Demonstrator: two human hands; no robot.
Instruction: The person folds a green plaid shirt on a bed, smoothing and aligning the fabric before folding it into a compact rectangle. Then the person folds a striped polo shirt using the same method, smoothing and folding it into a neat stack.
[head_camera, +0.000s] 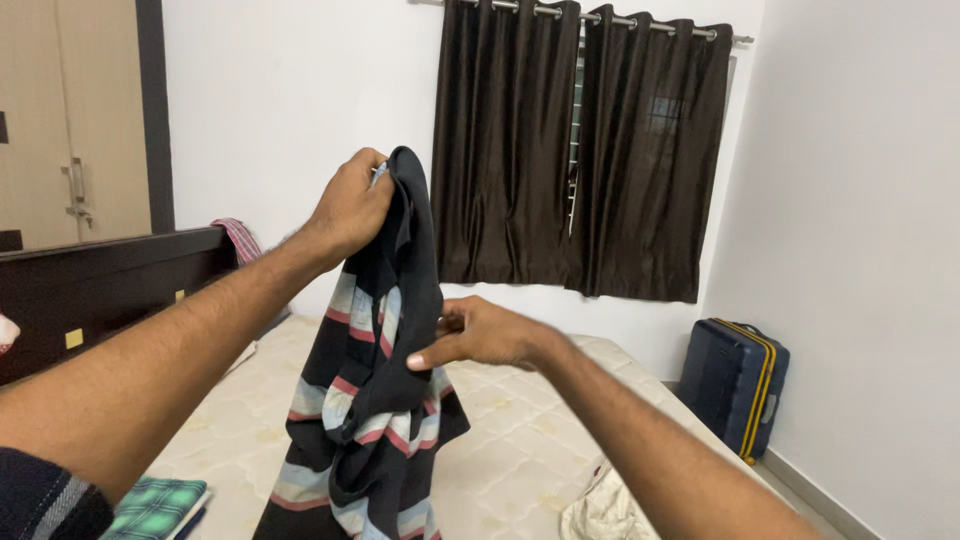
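My left hand (352, 208) is raised and clenched on the top of a black garment with pale blue and red stripes (370, 420), which hangs down over the mattress. My right hand (480, 334) reaches in from the right at mid-height and touches the garment's edge, thumb and fingers pinching toward the fabric. The garment's lower end drapes near the mattress (510, 440).
A green checked folded cloth (155, 508) lies at the lower left, a cream cloth (600, 512) at the lower middle. Dark headboard (90, 285) on the left, dark curtains (580, 150) behind, a navy suitcase (735, 385) by the right wall, a wardrobe (70, 120) at far left.
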